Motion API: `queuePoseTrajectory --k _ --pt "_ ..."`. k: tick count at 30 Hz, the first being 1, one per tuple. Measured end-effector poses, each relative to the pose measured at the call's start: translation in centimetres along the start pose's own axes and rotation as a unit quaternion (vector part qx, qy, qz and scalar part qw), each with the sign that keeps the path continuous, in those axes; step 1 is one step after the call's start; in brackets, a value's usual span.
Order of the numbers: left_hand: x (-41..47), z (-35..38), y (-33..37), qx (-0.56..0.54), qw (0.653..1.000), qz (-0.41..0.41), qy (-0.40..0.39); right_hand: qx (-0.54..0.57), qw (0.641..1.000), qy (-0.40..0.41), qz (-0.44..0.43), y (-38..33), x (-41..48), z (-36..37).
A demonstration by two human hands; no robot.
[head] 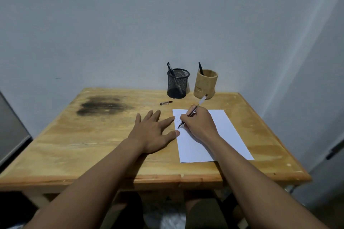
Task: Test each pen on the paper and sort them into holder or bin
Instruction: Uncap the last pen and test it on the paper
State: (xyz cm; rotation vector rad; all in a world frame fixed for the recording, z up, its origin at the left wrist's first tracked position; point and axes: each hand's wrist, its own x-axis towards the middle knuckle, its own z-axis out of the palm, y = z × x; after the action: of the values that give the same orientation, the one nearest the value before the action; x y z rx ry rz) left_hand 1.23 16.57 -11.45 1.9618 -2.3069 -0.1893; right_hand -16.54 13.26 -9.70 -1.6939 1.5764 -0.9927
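A white sheet of paper (pixel 227 130) lies on the right half of the wooden table (pixel 74 145). My right hand (pixel 199 122) grips a clear-barrelled pen (pixel 194 110), its tip touching the paper's upper left part, where faint scribbles show. My left hand (pixel 154 132) rests flat with fingers spread, its fingertips on the paper's left edge. A pen cap (pixel 166 103) lies on the table behind the paper. At the back stand a black mesh cup (pixel 178 83) and a wooden cup (pixel 205 84), each with one dark pen in it.
A dark burn-like stain (pixel 104 106) marks the table's back left. The grey wall rises right behind the cups. A grey panel (pixel 11 126) stands off the table's left side. My knees show below the front edge.
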Motion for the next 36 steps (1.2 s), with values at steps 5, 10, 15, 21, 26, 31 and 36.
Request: queuePoseTrajectory --k 5,10,15,21,26,31,36 --pt "-0.07 0.1 0.02 -0.004 1.0 -0.003 0.002 -0.012 1.0 0.02 -0.016 0.12 -0.24 -0.15" --pt "-0.03 0.09 -0.04 0.001 1.0 -0.004 0.001 -0.017 0.999 0.031 -0.027 0.15 -0.32 -0.11" --pt "-0.18 0.01 0.0 -0.002 1.0 -0.005 -0.002 -0.024 0.999 0.017 -0.019 0.13 -0.43 -0.25" --pt "-0.27 -0.23 0.12 0.004 1.0 -0.007 -0.005 -0.031 0.999 0.038 -0.016 0.2 -0.4 -0.22" --pt "-0.29 -0.29 0.18 0.004 1.0 -0.008 -0.007 -0.042 0.998 0.053 -0.014 0.26 -0.3 -0.11" --pt "-0.28 -0.17 0.14 0.005 1.0 -0.006 -0.003 -0.038 0.997 0.062 -0.008 0.45 -0.19 -0.18" --pt "-0.28 -0.16 0.09 0.005 1.0 -0.006 -0.004 -0.039 0.997 0.069 -0.003 0.5 -0.15 -0.26"
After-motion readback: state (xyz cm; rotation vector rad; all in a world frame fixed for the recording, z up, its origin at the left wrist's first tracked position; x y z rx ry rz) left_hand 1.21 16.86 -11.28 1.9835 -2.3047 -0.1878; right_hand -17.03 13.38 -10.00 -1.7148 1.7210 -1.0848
